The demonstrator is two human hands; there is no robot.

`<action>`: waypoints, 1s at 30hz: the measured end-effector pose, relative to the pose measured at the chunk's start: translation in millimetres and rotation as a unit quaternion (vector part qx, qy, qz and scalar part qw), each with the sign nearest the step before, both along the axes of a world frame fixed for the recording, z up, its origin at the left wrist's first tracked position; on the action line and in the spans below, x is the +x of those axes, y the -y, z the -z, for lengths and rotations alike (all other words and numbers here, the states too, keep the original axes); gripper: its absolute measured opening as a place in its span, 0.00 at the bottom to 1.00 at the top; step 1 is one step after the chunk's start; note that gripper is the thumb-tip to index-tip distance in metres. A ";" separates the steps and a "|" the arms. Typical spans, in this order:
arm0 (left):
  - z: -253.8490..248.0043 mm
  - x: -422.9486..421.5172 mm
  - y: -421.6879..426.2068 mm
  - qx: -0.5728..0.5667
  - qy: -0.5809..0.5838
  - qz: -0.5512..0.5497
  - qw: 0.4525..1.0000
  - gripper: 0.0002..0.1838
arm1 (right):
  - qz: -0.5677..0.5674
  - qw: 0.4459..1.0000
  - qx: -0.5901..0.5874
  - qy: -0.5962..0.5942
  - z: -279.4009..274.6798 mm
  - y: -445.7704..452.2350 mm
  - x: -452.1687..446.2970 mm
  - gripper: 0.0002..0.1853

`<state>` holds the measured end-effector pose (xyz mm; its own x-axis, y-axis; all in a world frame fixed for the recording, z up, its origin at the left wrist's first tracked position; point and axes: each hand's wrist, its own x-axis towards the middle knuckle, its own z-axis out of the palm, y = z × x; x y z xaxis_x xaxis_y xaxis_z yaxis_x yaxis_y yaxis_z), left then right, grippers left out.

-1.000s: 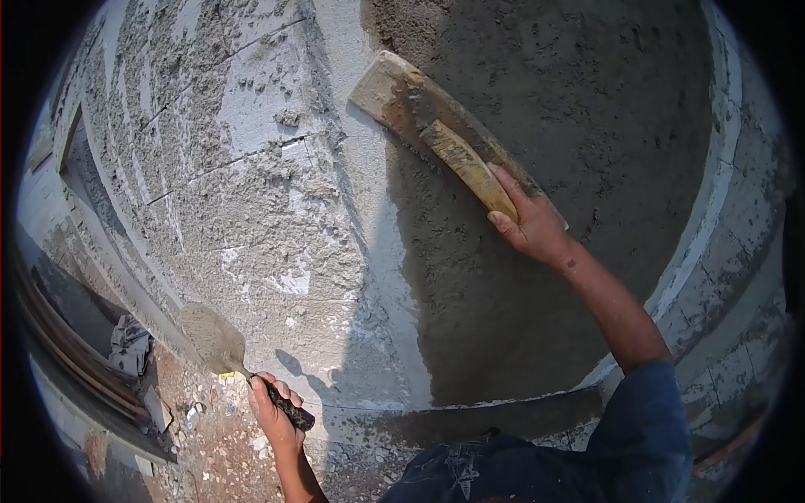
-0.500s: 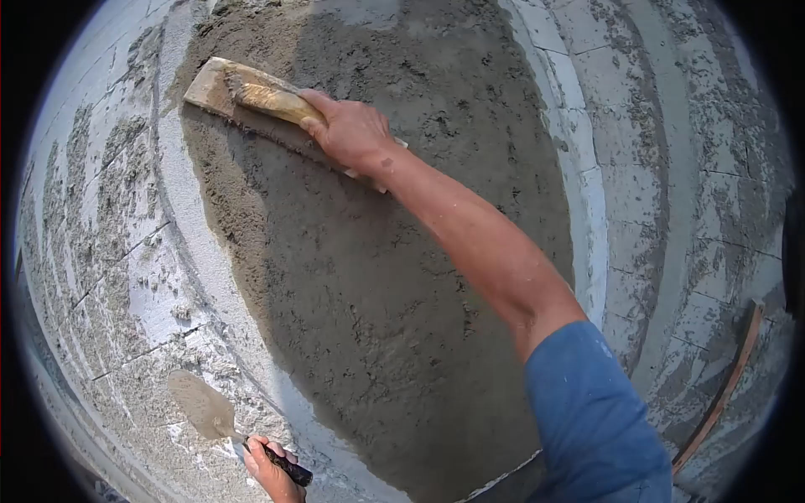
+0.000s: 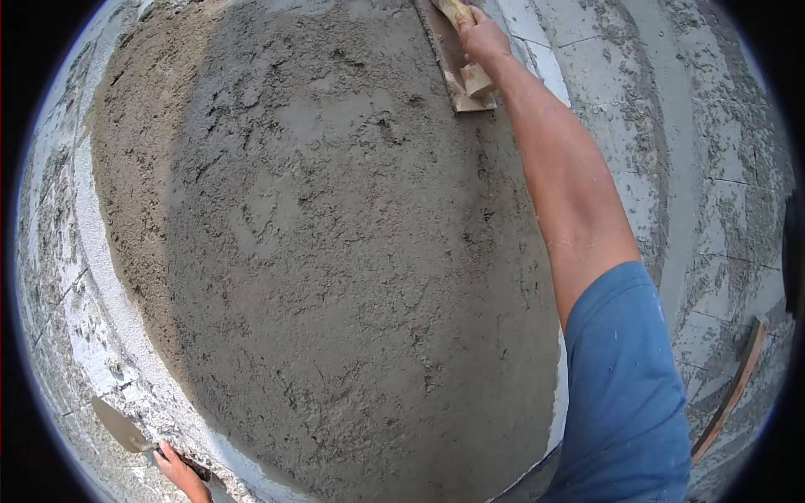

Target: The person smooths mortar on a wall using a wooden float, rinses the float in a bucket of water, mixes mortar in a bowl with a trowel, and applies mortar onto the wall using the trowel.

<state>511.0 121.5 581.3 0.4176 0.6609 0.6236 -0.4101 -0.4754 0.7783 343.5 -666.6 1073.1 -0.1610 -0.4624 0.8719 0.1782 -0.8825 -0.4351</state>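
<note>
My right hand [image 3: 485, 40] grips the handle of a long wooden plastering float [image 3: 453, 63] at the top of the view. The float now stands nearly upright against the right part of a wide patch of wet grey mortar [image 3: 335, 226] on the wall. The mortar looks rough and pitted, browner along its left side. At the lower left, my left hand [image 3: 180, 474] is closed round the dark handle of a pointed trowel [image 3: 120, 424], whose blade points up and left, away from the mortar.
White blocks with mortar smears [image 3: 608, 126] form the wall to the right of the patch. A pale strip [image 3: 105, 243] borders its left side. At the lower right, a thin reddish-brown strip [image 3: 732, 390] leans against the wall.
My right hand has swept the float from the upper left to the upper right and turned it from slanting to nearly upright. The trowel and left hand appear lower and further left.
</note>
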 end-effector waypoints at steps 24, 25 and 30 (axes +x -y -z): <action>33.9 58.8 -47.0 0.103 0.006 -0.092 0.990 0.38 | -0.078 0.982 0.171 -0.013 110.2 119.1 -23.8 0.29; 34.0 59.1 -50.0 0.102 0.007 -0.086 0.991 0.38 | -0.017 0.990 0.139 -0.024 95.1 113.8 -23.0 0.29; 39.2 61.3 -67.3 0.102 0.007 -0.065 0.993 0.37 | 0.081 0.990 0.084 -0.081 73.7 75.4 -24.7 0.30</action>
